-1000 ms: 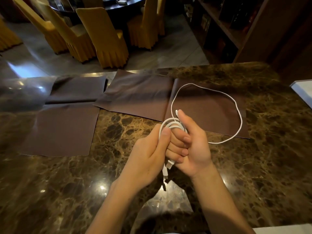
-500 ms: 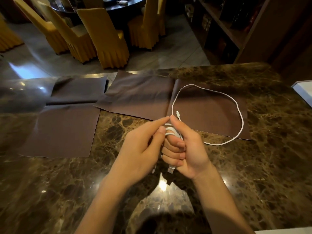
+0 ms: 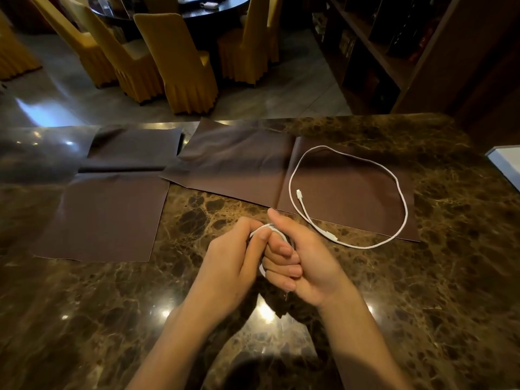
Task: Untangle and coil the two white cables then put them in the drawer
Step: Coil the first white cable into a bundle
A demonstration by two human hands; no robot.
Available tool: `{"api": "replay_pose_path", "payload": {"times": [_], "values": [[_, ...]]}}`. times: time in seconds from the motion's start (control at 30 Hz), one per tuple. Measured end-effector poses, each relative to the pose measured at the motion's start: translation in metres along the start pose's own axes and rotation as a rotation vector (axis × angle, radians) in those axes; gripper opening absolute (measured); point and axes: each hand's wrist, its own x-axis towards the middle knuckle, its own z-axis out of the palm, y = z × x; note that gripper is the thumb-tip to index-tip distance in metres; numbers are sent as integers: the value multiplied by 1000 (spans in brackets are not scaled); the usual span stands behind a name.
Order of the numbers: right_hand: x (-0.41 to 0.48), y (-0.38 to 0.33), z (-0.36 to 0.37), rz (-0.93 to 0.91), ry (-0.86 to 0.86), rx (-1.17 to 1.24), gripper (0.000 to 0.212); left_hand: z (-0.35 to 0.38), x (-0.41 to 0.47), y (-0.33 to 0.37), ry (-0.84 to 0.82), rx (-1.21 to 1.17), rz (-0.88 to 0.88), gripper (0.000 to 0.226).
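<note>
Both hands meet above the marble table (image 3: pixel 422 291). My right hand (image 3: pixel 306 263) is curled around a small coil of white cable (image 3: pixel 271 228), most of it hidden inside the fist. My left hand (image 3: pixel 233 263) pinches the coil's top strand with thumb and forefinger. A second white cable (image 3: pixel 394 178) lies loose in one wide loop on a brown mat (image 3: pixel 351 198) just beyond my right hand, its two plugs lying near the loop's left side. No drawer is in view.
Brown mats cover the table's far half, one at the left (image 3: pixel 107 218) and one in the middle (image 3: pixel 239 167). A white object's corner (image 3: pixel 506 164) shows at the right edge. Yellow-covered chairs (image 3: pixel 177 60) and dark shelving (image 3: pixel 380 52) stand beyond the table.
The dangling plug end below my hands is no longer visible. My left hand's fingers shifted up onto the coil's top. The loose cable has not moved.
</note>
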Motion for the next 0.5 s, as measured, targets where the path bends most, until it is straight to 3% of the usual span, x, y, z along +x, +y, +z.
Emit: {"api": "replay_pose_path", "payload": {"times": [0.2, 0.3, 0.5], "values": [[1, -5, 2, -154, 448, -430, 50, 11, -2, -2, 88, 139, 26, 19], [2, -3, 4, -172, 463, -464, 45, 8, 2, -4, 49, 142, -32, 19], [5, 4, 6, -174, 495, -313, 48, -16, 0, -18, -36, 39, -65, 28]]}}
